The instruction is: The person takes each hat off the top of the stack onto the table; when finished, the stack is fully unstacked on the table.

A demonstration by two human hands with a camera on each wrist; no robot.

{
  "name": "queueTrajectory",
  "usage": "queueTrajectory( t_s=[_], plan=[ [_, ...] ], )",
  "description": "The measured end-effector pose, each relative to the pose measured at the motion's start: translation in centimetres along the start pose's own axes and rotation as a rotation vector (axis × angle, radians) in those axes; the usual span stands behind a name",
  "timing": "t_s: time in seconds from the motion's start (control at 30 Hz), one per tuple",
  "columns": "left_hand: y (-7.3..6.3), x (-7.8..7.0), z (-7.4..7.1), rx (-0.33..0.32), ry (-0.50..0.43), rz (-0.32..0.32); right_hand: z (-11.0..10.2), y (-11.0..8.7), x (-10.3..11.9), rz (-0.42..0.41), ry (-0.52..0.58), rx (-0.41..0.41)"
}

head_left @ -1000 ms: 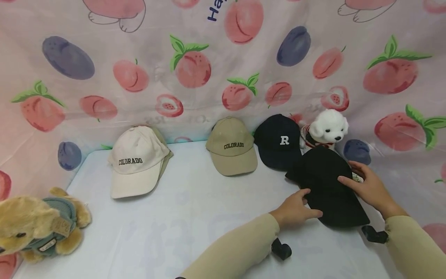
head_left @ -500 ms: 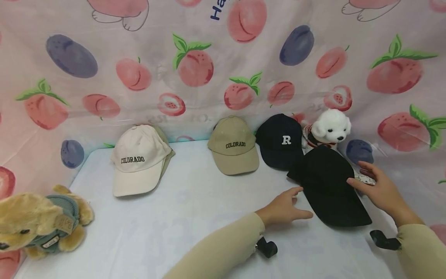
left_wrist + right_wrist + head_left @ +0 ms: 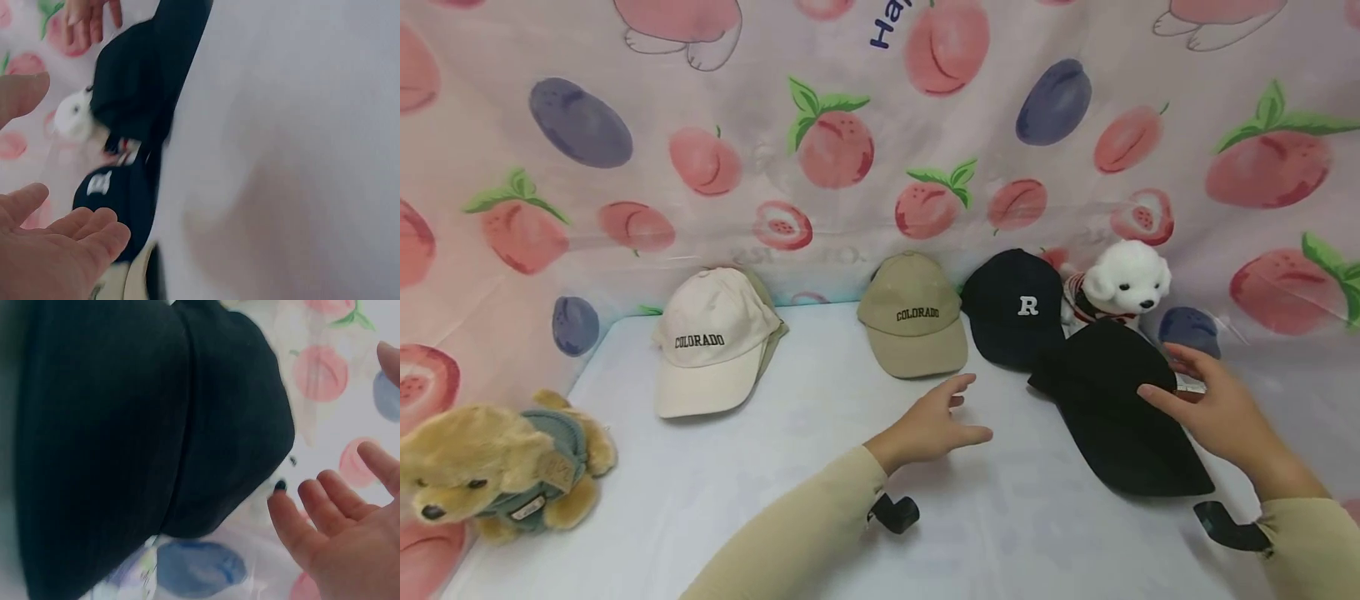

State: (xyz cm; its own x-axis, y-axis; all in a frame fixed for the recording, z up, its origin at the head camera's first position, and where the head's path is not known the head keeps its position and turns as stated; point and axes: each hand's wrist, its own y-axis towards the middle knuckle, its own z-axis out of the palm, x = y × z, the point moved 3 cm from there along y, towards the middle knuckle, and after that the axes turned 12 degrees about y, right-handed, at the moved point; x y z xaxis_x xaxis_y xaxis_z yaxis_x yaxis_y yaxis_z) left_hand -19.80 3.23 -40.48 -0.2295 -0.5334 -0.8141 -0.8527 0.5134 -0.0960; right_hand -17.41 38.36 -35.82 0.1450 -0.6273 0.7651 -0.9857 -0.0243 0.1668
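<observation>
A plain black cap (image 3: 1120, 408) lies at the right of the table, its brim pointing toward the front right. My right hand (image 3: 1225, 417) hovers at the cap's right side, fingers spread and nothing held; the right wrist view shows the fingers (image 3: 340, 509) apart from the cap. In the head view its thumb overlaps the cap's edge. Over the middle of the table my left hand (image 3: 925, 427) is held with loose, parted fingers, holding nothing. Behind it sits a khaki COLORADO cap (image 3: 916, 333), beside a navy cap (image 3: 1009, 321) bearing a white R.
At the back left stands a cream COLORADO cap (image 3: 707, 337) with an olive-coloured one partly hidden behind it. A tan plush dog (image 3: 482, 467) lies at the left edge. A white plush dog (image 3: 1127, 279) sits behind the black cap, against the fruit-print cloth (image 3: 850, 50).
My left hand has drawn away from the black cap toward the left. My right hand has shifted slightly right and loosened off the cap, which stays in place on the table.
</observation>
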Motion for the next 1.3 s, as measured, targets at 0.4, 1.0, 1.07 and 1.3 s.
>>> queueTrajectory(
  t_s=[0.4,1.0,1.07,1.3],
  plan=[
    [-5.0,4.2,-6.7,-0.113,-0.030,-0.015,4.4,1.1,3.5,-0.133,0.066,-0.030],
    [-11.4,10.2,-13.0,-0.250,-0.049,-0.056,14.9,4.3,7.8,-0.181,0.231,0.175],
    [-12.0,10.9,-13.3,-0.265,-0.060,-0.059,16.0,4.7,8.0,-0.167,0.252,0.197],
    [-13.8,12.4,-14.7,-0.316,-0.048,-0.098,19.5,5.9,9.3,-0.148,0.295,0.265]
  ],
)
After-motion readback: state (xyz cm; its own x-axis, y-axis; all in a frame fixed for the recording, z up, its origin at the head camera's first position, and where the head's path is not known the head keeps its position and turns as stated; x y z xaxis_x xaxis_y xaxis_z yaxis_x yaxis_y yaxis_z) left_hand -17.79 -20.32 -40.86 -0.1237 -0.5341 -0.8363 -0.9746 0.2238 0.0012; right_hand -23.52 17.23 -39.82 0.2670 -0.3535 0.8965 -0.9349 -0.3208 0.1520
